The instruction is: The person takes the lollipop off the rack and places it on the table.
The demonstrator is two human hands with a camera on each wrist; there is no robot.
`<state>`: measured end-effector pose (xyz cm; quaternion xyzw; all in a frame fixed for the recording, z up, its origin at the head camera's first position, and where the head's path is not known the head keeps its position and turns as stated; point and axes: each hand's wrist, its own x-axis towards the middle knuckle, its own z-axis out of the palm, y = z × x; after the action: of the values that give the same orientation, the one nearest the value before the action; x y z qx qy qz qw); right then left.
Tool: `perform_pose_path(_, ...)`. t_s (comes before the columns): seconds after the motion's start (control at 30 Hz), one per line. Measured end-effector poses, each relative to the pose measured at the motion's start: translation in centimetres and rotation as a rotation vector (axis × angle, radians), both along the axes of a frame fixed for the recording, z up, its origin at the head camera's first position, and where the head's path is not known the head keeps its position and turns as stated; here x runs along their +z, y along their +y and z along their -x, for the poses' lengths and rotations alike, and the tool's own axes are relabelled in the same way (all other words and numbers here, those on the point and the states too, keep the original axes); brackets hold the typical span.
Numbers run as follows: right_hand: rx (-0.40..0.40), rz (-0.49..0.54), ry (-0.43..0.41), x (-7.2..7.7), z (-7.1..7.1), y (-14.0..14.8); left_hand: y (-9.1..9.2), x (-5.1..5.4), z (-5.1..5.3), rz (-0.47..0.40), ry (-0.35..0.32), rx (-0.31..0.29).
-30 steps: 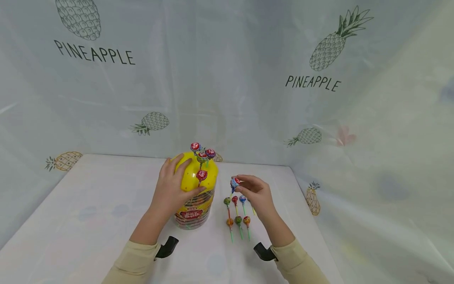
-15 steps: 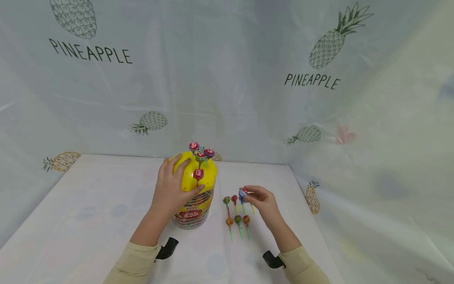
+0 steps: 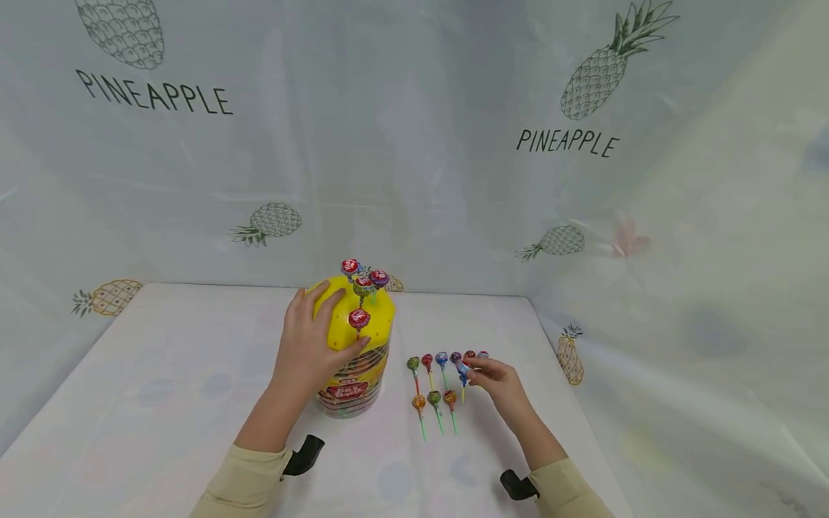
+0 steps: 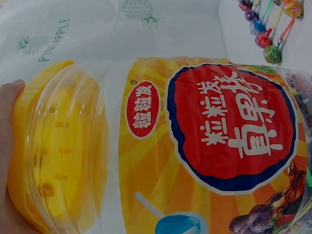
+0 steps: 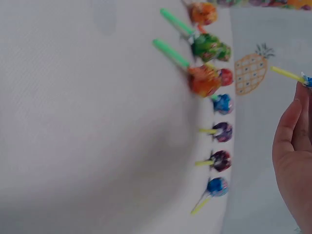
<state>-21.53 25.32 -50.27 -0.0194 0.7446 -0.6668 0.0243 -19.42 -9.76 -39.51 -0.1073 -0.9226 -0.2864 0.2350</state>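
My left hand [image 3: 307, 356] grips the yellow lid [image 3: 343, 334] of a clear plastic jar [image 3: 350, 391] that stands upright on the table. Several wrapped lollipops, among them a red one [image 3: 359, 319], stick up from the lid. In the left wrist view the jar's orange and red label [image 4: 234, 126] fills much of the picture. My right hand [image 3: 501, 388] pinches a blue lollipop [image 3: 463, 370] by its wrapped head, its yellow stick [image 5: 287, 74] pointing down in the head view. That hand is over the right part of a lollipop row and partly hides it.
To the right of the jar, lollipops lie in two rows. A green one [image 3: 414, 364] starts the far row at the left, and an orange one [image 3: 419, 402] the near row. A pineapple-print sheet [image 3: 414, 144] hangs behind the white table [image 3: 194, 403].
My right hand has moved right and down with the blue lollipop, away from the jar and along the far row. My left hand keeps its place on the lid.
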Motion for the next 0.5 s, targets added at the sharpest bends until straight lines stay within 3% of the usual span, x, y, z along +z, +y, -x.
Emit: perform_pose_path(0.5,0.029,-0.168,-0.062,-3.1,0.8,2.6,-0.2,-0.3,0.1,-0.006,0.024,-0.008)
